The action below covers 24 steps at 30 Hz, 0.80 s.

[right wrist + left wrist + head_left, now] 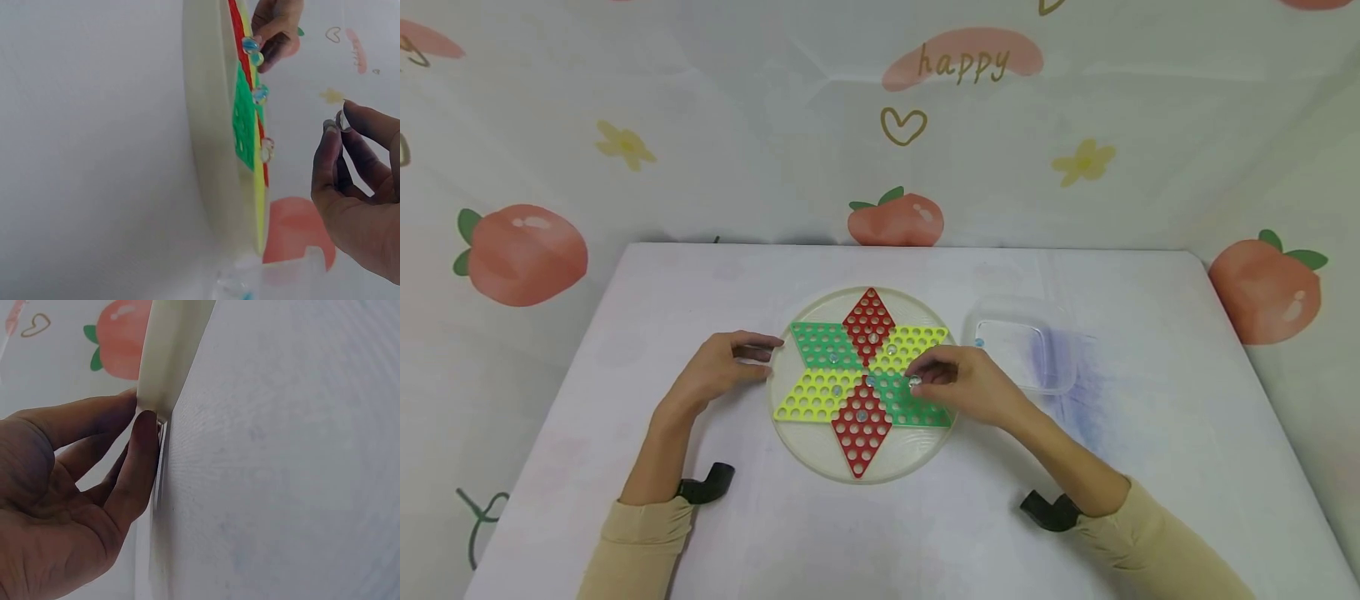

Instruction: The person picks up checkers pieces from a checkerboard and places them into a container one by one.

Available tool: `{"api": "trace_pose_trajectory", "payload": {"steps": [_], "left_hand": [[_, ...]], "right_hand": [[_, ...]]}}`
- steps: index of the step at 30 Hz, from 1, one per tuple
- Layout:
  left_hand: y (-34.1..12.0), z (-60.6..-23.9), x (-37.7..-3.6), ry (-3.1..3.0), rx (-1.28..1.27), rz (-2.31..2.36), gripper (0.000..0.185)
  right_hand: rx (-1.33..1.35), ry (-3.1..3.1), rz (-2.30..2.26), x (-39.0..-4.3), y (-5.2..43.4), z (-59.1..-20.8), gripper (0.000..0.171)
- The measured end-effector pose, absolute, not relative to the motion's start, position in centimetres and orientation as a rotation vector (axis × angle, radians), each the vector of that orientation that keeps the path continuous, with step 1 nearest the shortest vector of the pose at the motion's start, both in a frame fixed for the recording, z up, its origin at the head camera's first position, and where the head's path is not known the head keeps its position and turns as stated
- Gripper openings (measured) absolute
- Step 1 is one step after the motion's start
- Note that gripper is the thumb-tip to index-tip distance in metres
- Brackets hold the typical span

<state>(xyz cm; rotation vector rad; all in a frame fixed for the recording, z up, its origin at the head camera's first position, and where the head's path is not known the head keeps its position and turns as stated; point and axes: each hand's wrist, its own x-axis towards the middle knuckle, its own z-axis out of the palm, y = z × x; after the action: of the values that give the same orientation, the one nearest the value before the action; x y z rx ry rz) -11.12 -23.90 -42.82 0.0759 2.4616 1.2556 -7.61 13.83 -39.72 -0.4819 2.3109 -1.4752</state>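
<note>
A round cream board (808, 454) carries a star of green, red and yellow perforated panels with several glass marbles (862, 414) seated in holes. My left hand (763, 354) grips the board's left rim (164, 369) between thumb and fingers (140, 462). My right hand (919, 382) hovers over the right green panel and pinches a clear marble (914, 381) between thumb and forefinger. In the right wrist view the marble (343, 121) sits at the fingertips of my right hand (336, 120), held a little off the board (212, 125), which shows edge-on.
A clear plastic tub (1051, 379) stands just right of the board with one marble (979, 342) inside. The white table (925, 533) is backed by a peach-print cloth wall. Black wrist mounts (706, 487) sit on both forearms.
</note>
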Motion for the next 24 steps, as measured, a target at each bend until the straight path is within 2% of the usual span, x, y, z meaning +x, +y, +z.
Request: {"api": "trace_pose_trajectory", "payload": {"steps": [24], "left_hand": [[-24.0,-42.4,-11.2,2.403,0.049,1.307,0.044]], "right_hand": [[-0.378,2.381,-1.627,-8.9,17.7,-38.2,0.025]]}}
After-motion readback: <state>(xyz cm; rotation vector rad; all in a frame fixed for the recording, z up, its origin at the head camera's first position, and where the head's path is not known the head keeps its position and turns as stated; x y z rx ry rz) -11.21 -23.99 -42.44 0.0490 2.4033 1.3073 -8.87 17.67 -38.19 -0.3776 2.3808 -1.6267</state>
